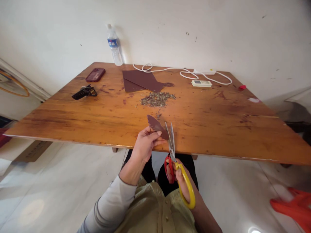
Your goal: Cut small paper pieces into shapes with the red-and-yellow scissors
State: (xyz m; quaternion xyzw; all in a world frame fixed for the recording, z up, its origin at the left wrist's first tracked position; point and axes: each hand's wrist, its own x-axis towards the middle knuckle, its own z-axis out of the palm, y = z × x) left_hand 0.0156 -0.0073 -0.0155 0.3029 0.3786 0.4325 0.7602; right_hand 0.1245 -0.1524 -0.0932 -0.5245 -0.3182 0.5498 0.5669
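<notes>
The near edge of the desk (218, 129) runs just below the left hand (144, 145), whose fingers are clamped on one brown piece (156, 124), thin and leaf-shaped, its upper margin cut into a fine fringe. The piece is above the desk near that edge, beside one pair of scissors (172, 151); whether blade and piece touch, I cannot tell. The fingers of the right hand (180, 178) are closed around the red and yellow handles, and the two metal blades stand apart. Bare, glossy wood spreads widely to both sides. Ahead lies one loose heap of thin scraps (157, 99), then smooth brown sheet material (141, 80) in two overlapping layers. Toward the wall stand one clear plastic bottle (114, 48) and one white power strip (204, 72); one phone (95, 74) lies left.
</notes>
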